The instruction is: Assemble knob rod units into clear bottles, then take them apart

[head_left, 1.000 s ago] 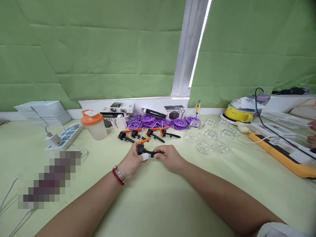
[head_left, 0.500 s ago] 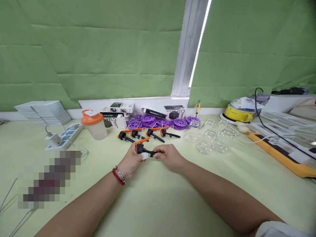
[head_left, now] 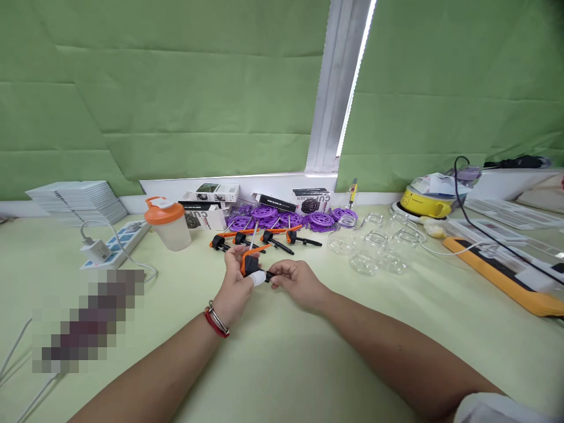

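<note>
A pale green desk (head_left: 282,364) fills the lower half of the view, backed by green blinds (head_left: 176,106) with a white window post (head_left: 337,88) between them. At the far left of the desk sits a stack of white sheets (head_left: 79,200), and in front of it a white power strip (head_left: 117,241) with a charger plugged in. At the right edge lie a long orange and black device (head_left: 506,273) and, further back, a yellow round container (head_left: 425,202). Near the middle back stand an orange-lidded shaker bottle (head_left: 167,223), some small printed boxes (head_left: 211,202), a heap of purple wheels (head_left: 286,217) and a cluster of clear glass jars (head_left: 374,244).

Just in front of the wheels lies a row of black and orange pump tops (head_left: 264,238), side by side on the desk.

Closer in, both forearms reach to the middle of the desk. The left hand (head_left: 235,285), with a red band and metal bangle (head_left: 215,320) at the wrist, is curled around the black collar of one pump top (head_left: 253,264), its orange lever pointing up and away and a taped fingertip pressed against the collar. The right hand (head_left: 297,282) pinches the thin black tube end of the same pump top between thumb and fingers. The piece is held just above the desk, near the row of others.
</note>
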`<action>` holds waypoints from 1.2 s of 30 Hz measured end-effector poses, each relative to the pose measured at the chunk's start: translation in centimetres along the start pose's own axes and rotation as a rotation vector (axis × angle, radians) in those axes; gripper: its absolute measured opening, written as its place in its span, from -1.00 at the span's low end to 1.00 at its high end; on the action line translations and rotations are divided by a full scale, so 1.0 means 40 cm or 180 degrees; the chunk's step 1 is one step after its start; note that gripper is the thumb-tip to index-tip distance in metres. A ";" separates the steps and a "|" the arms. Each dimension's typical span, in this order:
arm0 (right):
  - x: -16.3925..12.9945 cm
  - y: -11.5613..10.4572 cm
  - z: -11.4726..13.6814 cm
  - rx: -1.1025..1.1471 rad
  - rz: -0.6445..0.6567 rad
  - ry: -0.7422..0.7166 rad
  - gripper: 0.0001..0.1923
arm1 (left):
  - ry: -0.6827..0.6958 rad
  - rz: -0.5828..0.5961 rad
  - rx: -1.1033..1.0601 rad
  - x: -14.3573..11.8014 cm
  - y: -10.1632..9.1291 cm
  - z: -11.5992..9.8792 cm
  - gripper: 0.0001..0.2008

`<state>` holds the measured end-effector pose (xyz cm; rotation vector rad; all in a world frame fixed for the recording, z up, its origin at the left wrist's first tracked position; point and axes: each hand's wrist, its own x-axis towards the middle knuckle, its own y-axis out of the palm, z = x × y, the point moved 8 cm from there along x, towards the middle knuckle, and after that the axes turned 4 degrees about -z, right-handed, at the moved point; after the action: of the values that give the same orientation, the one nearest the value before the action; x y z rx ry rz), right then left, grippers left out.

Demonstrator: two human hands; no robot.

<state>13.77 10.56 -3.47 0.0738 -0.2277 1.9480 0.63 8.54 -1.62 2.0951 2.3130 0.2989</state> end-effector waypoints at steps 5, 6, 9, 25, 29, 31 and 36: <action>-0.008 0.046 0.011 0.0661 0.0116 0.0032 -0.82 | 0.0539 0.0192 -0.0248 -0.018 0.013 -0.022 -0.51; -0.011 0.055 0.016 0.0767 0.0155 0.0075 -0.80 | 0.0571 0.0279 -0.0203 -0.022 0.021 -0.023 -0.50; -0.021 0.067 0.033 0.1065 0.0124 0.0228 -0.74 | 0.0909 0.0444 0.0182 -0.034 0.040 -0.045 -0.36; -0.040 0.065 0.033 0.1775 0.0283 0.0681 -0.68 | 0.1949 0.0913 0.2289 -0.038 0.056 -0.074 0.37; -0.041 0.070 0.032 0.1790 0.0339 0.0740 -0.67 | 0.1986 0.0914 0.2433 -0.042 0.058 -0.065 0.40; -0.043 0.075 0.032 0.1799 0.0383 0.0756 -0.66 | 0.1977 0.0894 0.2347 -0.045 0.056 -0.066 0.39; -0.049 0.084 0.035 0.1872 0.0446 0.0843 -0.64 | 0.1951 0.0965 0.2229 -0.050 0.061 -0.067 0.38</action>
<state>11.32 7.28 -2.84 0.1865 0.5315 2.0821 2.89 6.43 1.12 3.0689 2.6868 0.1522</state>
